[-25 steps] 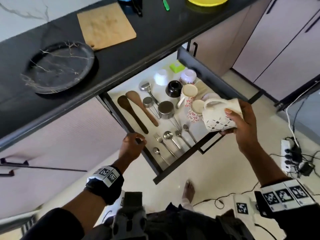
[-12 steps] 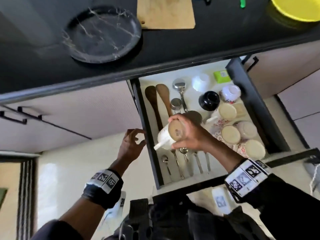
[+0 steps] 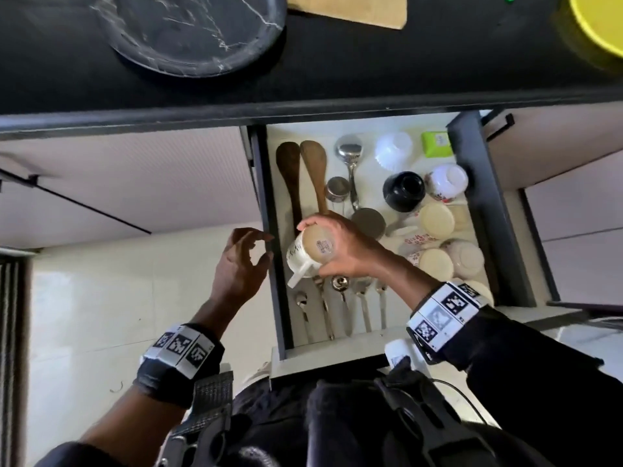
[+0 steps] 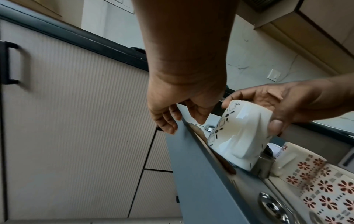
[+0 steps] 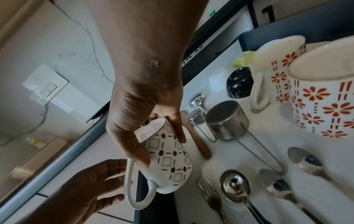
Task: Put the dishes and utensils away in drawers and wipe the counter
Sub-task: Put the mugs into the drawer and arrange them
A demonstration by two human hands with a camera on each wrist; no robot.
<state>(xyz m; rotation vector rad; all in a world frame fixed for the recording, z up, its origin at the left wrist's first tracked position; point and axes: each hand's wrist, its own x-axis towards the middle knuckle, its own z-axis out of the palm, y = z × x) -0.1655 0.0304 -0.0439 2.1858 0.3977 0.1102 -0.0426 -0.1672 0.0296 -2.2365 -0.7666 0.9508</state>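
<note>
A white mug [image 3: 300,261] with a black pattern is upside down and tilted, its handle pointing down-left. My right hand [image 3: 315,247] grips it by the base, low over the left side of the open drawer [image 3: 271,197], above the wooden spatula handles. In the right wrist view the mug [image 5: 168,157] hangs beside the drawer's left wall. My left hand [image 3: 261,248] hovers just outside that wall, fingers loosely curled, holding nothing. The left wrist view shows its fingertips [image 4: 166,125] at the wall's top edge, close to the mug [image 4: 241,133].
The drawer holds two wooden spatulas [image 3: 290,176], steel measuring cups [image 3: 369,224], spoons and forks [image 3: 344,308], a black bowl [image 3: 404,192] and upturned floral mugs [image 3: 436,220]. On the black counter lie a marbled plate [image 3: 188,32], a cutting board [image 3: 354,10] and a yellow bowl [image 3: 596,21].
My right hand carried the mug from the drawer's right side across to its left side and turned it base up. My left hand came off the drawer's corner and hovers.
</note>
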